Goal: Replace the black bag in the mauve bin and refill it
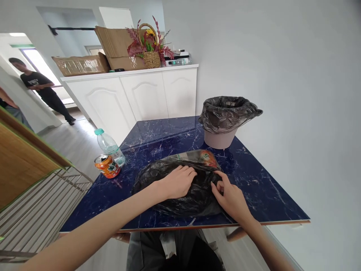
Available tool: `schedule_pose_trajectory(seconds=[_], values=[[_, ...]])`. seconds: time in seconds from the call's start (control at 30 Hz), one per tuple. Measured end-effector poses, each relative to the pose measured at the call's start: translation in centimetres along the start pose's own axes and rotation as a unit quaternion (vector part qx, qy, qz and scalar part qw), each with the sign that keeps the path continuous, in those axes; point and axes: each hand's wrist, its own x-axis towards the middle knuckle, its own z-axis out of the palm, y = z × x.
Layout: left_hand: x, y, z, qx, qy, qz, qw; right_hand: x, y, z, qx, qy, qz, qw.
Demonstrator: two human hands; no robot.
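A full black plastic bag (183, 205) lies on the blue marbled table (270, 188) in front of me. Something orange-red with printing (208, 159) shows through its thin far side; the rest of the contents are hidden. My left hand (180, 181) lies over the bag's top, its fingers curled down and closed on the gathered plastic. On the right side, my right hand (229, 194) grips the edge of the bag between bent fingers and thumb. Dark folds of the bag's mouth lie between both hands.
An orange drink can (107, 166) and a clear bottle with a green cap (108, 145) stand at the table's left. A pink bin (220, 139) lined with a black bag stands back right. Left are a metal rack (42, 210) and people; a white cabinet (146, 96) stands behind.
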Motion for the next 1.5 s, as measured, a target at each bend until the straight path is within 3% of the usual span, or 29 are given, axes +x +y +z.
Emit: schedule_pose_trajectory(seconds=[0.1, 0.23, 0.57, 0.73, 0.9, 1.07, 1.17, 1.2, 1.27, 1.33, 1.43, 1.5], values=[[2.5, -0.2, 1.2, 0.021, 0.027, -0.048, 0.998, 0.1, -0.1, -0.2, -0.018, 0.043, 0.051, 0.998], [5.4, -0.5, 1.1, 0.036, 0.050, -0.070, 0.996, 0.4, -0.5, -0.6, -0.032, 0.080, 0.126, 0.988], [13.0, -2.0, 0.6, 0.038, 0.040, 0.061, 0.997, 0.9, -0.5, -0.9, -0.055, 0.072, 0.181, 0.979], [13.2, -1.8, -0.7, 0.001, 0.030, 0.081, 0.996, 0.9, -0.3, -0.8, -0.051, 0.084, 0.167, 0.981], [9.9, -2.1, -4.6, -0.130, 0.023, 0.100, 0.986, 0.8, -0.3, -1.1, -0.027, 0.078, 0.175, 0.981], [3.8, -1.2, -9.9, -0.397, 0.033, 0.041, 0.916, 0.7, -0.4, -1.1, -0.029, 0.081, 0.183, 0.979], [-1.1, -0.8, -12.8, -0.475, 0.044, 0.002, 0.879, 0.6, -0.4, -1.0, -0.036, 0.079, 0.188, 0.978], [-2.8, -0.9, -13.6, -0.471, 0.053, -0.019, 0.880, 0.6, -0.4, -1.0, -0.037, 0.080, 0.187, 0.978], [-6.2, -1.7, -14.4, -0.375, 0.113, -0.080, 0.917, 0.5, -0.3, -1.0, -0.036, 0.080, 0.183, 0.979], [-9.6, -3.1, -14.4, -0.201, 0.157, -0.143, 0.956, 0.3, -0.2, -0.9, -0.033, 0.076, 0.182, 0.980], [-14.7, -6.0, -12.7, 0.020, 0.106, -0.165, 0.980, 0.1, 0.1, -0.8, -0.032, 0.073, 0.181, 0.980], [-17.9, -7.9, -11.0, 0.126, 0.073, -0.160, 0.976, 0.0, 0.4, -0.7, -0.035, 0.078, 0.179, 0.980]])
